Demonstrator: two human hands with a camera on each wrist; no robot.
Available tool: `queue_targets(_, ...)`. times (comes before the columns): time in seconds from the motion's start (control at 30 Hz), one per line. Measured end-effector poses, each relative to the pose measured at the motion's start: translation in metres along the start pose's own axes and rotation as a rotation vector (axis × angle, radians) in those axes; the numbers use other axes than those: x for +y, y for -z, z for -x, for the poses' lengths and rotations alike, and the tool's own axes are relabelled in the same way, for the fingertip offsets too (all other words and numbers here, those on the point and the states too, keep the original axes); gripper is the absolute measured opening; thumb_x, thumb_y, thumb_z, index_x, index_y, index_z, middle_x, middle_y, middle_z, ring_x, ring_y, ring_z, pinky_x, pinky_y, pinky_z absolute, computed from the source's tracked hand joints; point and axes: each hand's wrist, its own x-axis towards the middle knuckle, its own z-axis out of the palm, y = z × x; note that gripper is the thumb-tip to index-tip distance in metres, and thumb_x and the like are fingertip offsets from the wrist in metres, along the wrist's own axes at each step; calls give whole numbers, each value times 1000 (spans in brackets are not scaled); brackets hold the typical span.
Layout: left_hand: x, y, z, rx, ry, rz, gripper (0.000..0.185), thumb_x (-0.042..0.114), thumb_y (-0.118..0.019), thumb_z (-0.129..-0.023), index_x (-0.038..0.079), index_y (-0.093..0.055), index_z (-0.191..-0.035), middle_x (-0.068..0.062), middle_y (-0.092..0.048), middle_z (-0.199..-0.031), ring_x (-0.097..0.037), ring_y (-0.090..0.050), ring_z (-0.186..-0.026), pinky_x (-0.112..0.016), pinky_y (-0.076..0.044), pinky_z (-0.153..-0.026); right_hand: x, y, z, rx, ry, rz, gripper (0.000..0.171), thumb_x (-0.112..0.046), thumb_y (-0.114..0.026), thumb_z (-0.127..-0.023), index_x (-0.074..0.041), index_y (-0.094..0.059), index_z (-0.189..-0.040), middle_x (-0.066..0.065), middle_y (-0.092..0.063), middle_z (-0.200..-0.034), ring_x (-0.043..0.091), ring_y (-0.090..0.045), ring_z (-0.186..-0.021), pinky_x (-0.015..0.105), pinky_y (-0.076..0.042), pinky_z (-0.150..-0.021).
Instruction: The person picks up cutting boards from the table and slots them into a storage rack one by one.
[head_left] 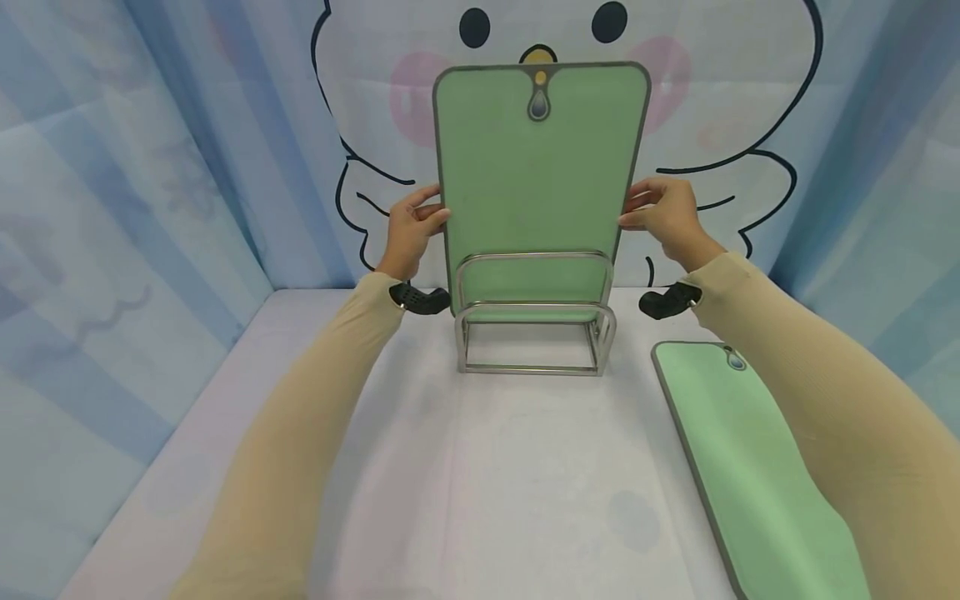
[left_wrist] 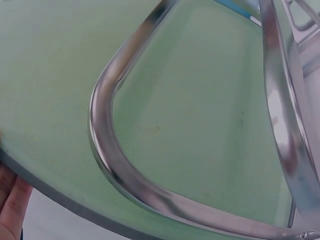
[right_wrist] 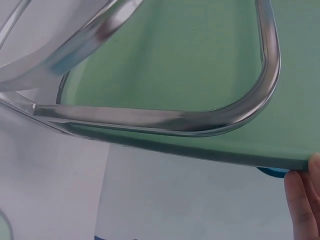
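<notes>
Hands pinch upright green rectangular cutting board (head_left: 536,179) by side edges: left hand (head_left: 411,229), right hand (head_left: 666,217). Board's lower end already behind hoops of steel wire rack (head_left: 534,312), far centre of tabletop (head_left: 480,467). Second green board (head_left: 757,467) flat, near right, not yet racked.

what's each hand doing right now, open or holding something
Left hand: holding the left edge of the upright green cutting board.
Right hand: holding the board's right edge.
</notes>
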Motion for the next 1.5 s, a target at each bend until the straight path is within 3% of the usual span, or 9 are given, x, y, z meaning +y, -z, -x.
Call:
queue_targets(0.37,-3,-2,-1,-1,34,24,43,-5,-60,-88,-2,-54,-130,7,-68,-84,-2,-65,-78,-22,-55,-74,3,1,-1,2,-9,-3,24,6,-66,-82,-3,-60,-103,-7,-57,-79,0,-61,-65,12,-53,-63)
queue_targets(0.67,-4,-4,-1,33,77,30,43,-5,-61,-87,1,-55,-129,-11,-72,-99,-3,-65,-77,-22,-55,-72,3,2,0,-4,-9,-7,24,7,-66,-82,-2,-59,-104,-7,-57,-78,-1,-61,-64,12,-54,-63)
queue_targets(0.83,-4,-4,-1,32,91,16,42,-3,-61,-88,3,-56,-129,-12,-71,-100,-3,-65,-78,-23,-55,-75,4,3,0,-6,-18,-3,25,6,-65,-82,-2,-59,-105,-7,-56,-80,-1,-61,-64,12,-54,-63)
queue_targets(0.93,-3,-2,0,8,97,-11,43,-1,-60,-89,4,-55,-131,-14,-69,-106,-3,-65,-80,-27,-55,-80,5,3,0,-10,-30,24,27,4,-65,-84,-2,-58,-109,-7,-56,-82,-1,-61,-66,14,-54,-68)
queue_targets(1.13,-3,-1,-1,-18,126,-35,43,1,-59,-90,4,-53,-132,-22,-62,-121,-4,-64,-85,-35,-52,-92,7,3,0,-43,-65,82,32,-3,-64,-87,-2,-56,-118,-8,-56,-89,-4,-61,-69,33,-51,-94)
queue_targets(1.5,-2,-5,1,17,151,-67,44,3,-58,-91,4,-51,-134,-23,-59,-124,-11,-63,-95,-33,-51,-94,14,2,0,-39,-40,46,27,-6,-64,-88,-3,-58,-114,-9,-55,-90,-3,-61,-73,26,-53,-88)
